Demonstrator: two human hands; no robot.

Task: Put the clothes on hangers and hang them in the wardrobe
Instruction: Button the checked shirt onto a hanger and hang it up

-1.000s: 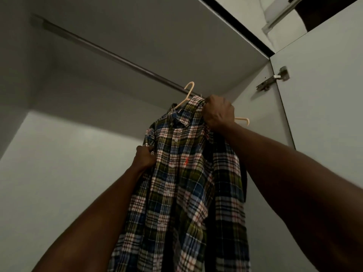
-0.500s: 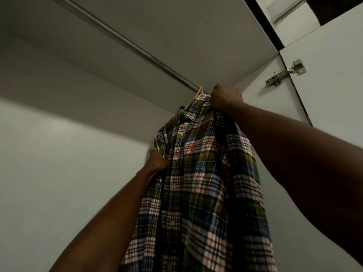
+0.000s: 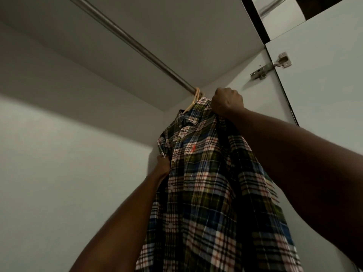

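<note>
plaid shirt (image 3: 206, 173) on a cream hanger (image 3: 194, 100), hook over the metal rail (image 3: 137, 46) at the rail's far right end inside the wardrobe. right hand (image 3: 226, 103) fisted on the shirt's shoulder just beside the hook. left hand (image 3: 163, 165) grips the shirt's left edge lower down; its fingers hidden behind the cloth.

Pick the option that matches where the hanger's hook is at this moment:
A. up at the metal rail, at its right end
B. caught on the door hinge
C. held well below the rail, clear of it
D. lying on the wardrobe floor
A: the pale hanger carrying the plaid shirt has its hook up at the rail, close to the wardrobe's side wall, while the right hand grips the shirt's shoulder beside it.
</note>
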